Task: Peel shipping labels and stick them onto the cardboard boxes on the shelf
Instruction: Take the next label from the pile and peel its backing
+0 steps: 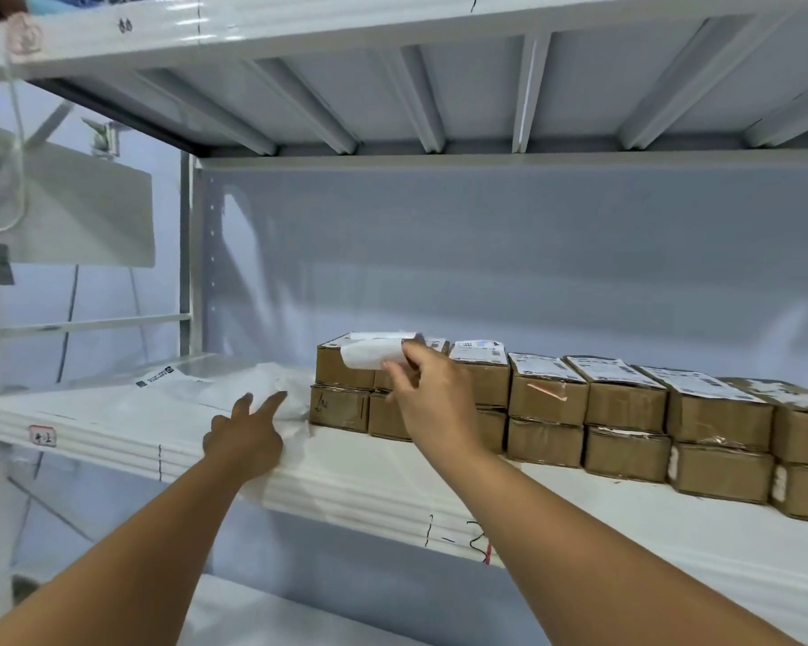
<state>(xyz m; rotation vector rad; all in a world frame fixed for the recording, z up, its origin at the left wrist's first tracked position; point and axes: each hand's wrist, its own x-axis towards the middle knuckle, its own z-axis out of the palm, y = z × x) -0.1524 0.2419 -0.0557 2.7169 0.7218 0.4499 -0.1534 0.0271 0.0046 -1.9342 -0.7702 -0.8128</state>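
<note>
Brown cardboard boxes (546,397) stand two high in a row along the white shelf (346,487); several of the upper ones carry white shipping labels on top. My right hand (432,394) pinches a curled white label (374,356) over the leftmost top box (344,373). My left hand (246,433) rests on the shelf's front, index and another finger stretched toward a pile of white label backing paper (234,394) lying left of the boxes.
A printed sheet (157,377) lies at the far left of the pile. The shelf above (393,100) hangs low overhead. A grey back panel (486,263) closes the bay. An upright post (188,254) stands at the left.
</note>
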